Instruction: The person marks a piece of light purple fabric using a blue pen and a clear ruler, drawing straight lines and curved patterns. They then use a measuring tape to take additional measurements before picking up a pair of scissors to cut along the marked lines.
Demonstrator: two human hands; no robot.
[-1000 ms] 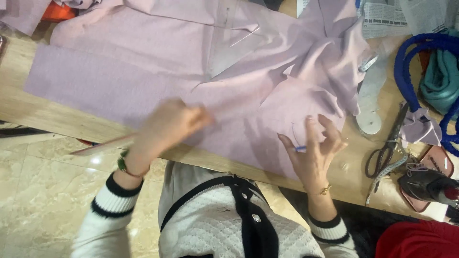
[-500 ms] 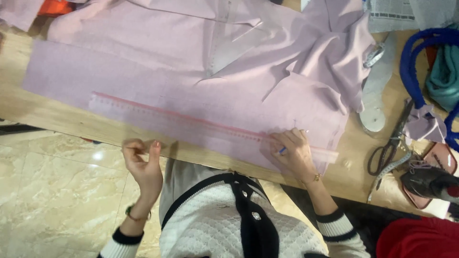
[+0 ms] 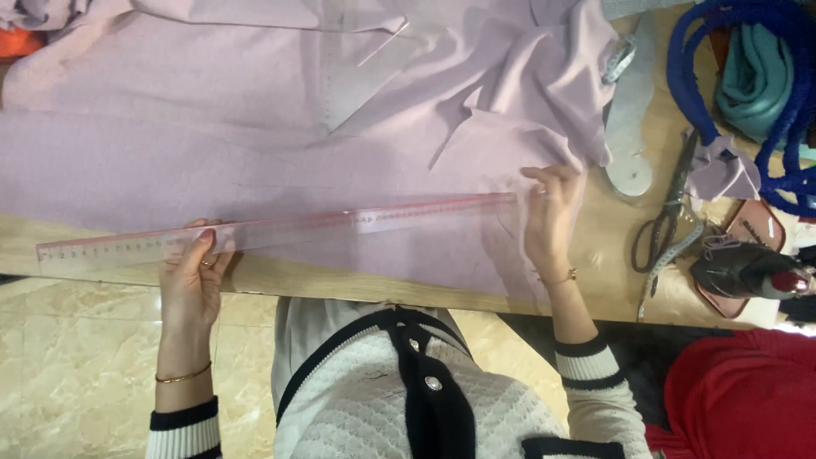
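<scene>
- The long clear ruler (image 3: pixel 280 231) with red marks lies across the near part of the lilac cloth (image 3: pixel 255 144), almost along the near table edge; its left end goes past the cloth, over the bare wood.
- The left hand (image 3: pixel 194 276) holds the ruler near that left end: the thumb lies on top, the fingers are curled under the table edge.
- The right hand (image 3: pixel 550 221) is at the right end of the ruler, fingers bent down and pressing on the ruler and the cloth; it is not closed around anything that I can see.
- The cloth covers most of the wooden table (image 3: pixel 612 255) behind the ruler; it is flat on the left and crumpled at the right, beyond the right hand.
- Right of the ruler's right end, on bare wood, lies a pale curved template (image 3: pixel 631 127).
- Further right of the ruler lie dark scissors (image 3: pixel 667 212), and near them an iron (image 3: pixel 748 268) on a reddish pad.
- Far right and behind, a thick blue cord (image 3: pixel 722 93) lies around a teal thing (image 3: pixel 752 81).
- At the near right corner is red cloth (image 3: pixel 739 399).
</scene>
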